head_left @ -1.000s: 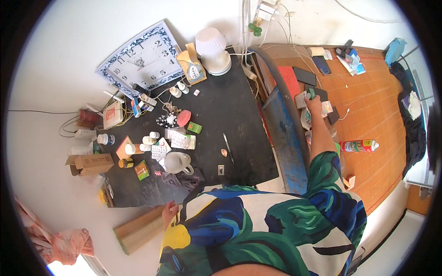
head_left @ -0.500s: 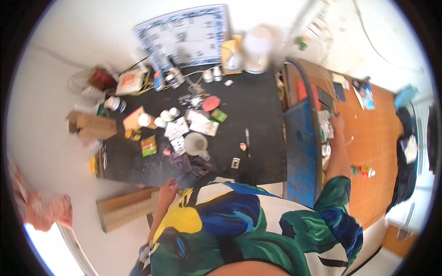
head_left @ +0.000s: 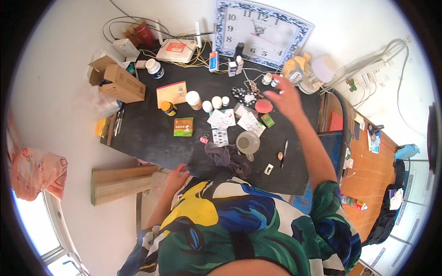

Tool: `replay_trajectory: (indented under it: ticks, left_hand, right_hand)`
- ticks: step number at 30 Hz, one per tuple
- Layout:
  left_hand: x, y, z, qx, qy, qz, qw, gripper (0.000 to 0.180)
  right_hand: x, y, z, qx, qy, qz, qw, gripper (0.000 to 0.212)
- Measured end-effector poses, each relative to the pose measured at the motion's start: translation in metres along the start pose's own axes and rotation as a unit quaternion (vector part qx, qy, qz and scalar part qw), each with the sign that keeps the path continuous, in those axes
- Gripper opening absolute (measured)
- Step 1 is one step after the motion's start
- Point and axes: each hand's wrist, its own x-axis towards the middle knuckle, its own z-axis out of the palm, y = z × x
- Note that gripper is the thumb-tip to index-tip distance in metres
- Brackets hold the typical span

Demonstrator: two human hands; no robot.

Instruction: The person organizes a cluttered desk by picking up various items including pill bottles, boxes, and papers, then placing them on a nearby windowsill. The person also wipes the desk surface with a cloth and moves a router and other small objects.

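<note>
My right hand (head_left: 285, 100) is stretched over the back right of the black table (head_left: 152, 148), thumb and fingers apart, with nothing seen between them. Close to its fingertips stand small white bottles (head_left: 267, 79), partly covered by the hand. A beaded string (head_left: 240, 95) and a red oval piece (head_left: 264, 106) lie just left of it. At the table's front edge rests my left hand (head_left: 177, 178), fingers loosely extended and holding nothing visible. A dark crumpled cloth (head_left: 225, 157) and a clear mug (head_left: 247, 143) are to its right.
White bottles (head_left: 194, 100), blister packs (head_left: 221, 118) and a small green-brown box (head_left: 183, 127) spread across the table. A cardboard box (head_left: 122, 85) stands at left, a router (head_left: 177, 49) and large clock (head_left: 258, 39) behind. A pen (head_left: 284, 152) lies at right.
My right hand has moved left, from beyond the blue panel at right to over the table's back right. My left hand stays by the front edge. The view has turned rightward.
</note>
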Motion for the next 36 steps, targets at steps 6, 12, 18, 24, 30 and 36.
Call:
replay_trajectory:
  ticks: [6,12,18,24,30,36]
  left_hand:
    - [0.008,-0.009,-0.042,-0.025,0.037,0.007,0.999,0.037]
    - [0.008,-0.055,-0.056,-0.068,0.059,-0.002,0.996,0.037]
    - [0.013,-0.067,-0.064,-0.046,0.041,-0.027,0.998,0.038]
    - [0.019,-0.043,-0.072,-0.010,0.030,0.006,0.999,0.038]
    - [0.023,-0.024,-0.060,0.007,0.034,0.060,0.998,0.036]
    - [0.018,0.001,-0.049,-0.001,0.050,0.067,0.997,0.036]
  right_hand:
    - [0.020,-0.037,0.164,-0.091,-0.163,-0.081,0.979,0.056]
    - [0.014,-0.061,0.222,-0.159,-0.164,0.004,0.974,0.049]
    - [0.011,-0.057,0.245,-0.155,-0.112,0.022,0.981,0.040]
    - [0.015,-0.057,0.223,-0.138,-0.137,0.047,0.980,0.037]
    - [0.012,-0.061,0.179,-0.090,-0.098,-0.007,0.991,0.034]
    - [0.005,-0.066,0.156,-0.080,-0.123,-0.012,0.989,0.034]
